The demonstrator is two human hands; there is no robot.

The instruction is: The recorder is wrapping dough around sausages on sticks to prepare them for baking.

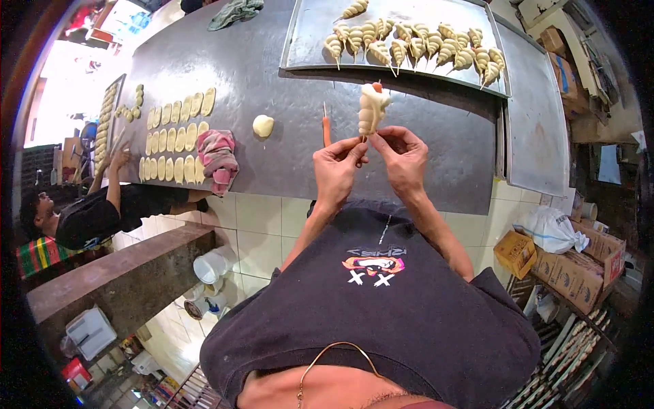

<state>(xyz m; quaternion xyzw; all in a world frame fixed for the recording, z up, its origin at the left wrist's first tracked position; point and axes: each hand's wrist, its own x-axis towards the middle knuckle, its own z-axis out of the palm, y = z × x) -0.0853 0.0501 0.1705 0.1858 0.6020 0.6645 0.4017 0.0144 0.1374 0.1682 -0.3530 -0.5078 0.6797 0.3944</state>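
Tray (306, 41), far right corner of tabletop (289, 102): rolls (447, 51), seemingly done. Our left hand (336, 167), right hand (407, 162): grip pinching one wrapped roll (369, 112). Remaining, we judge: sausage (326, 131), dough ball (263, 125).

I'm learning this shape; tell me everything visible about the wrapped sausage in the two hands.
The wrapped sausage wears pale, raw-looking dough in rounded coils, with a looser, smoother fold at upper right. Its orange-red tip points toward the picture's top. Seen against the grey table, it is held by the left hand and right hand, pinching the lower end, where some stick shows.
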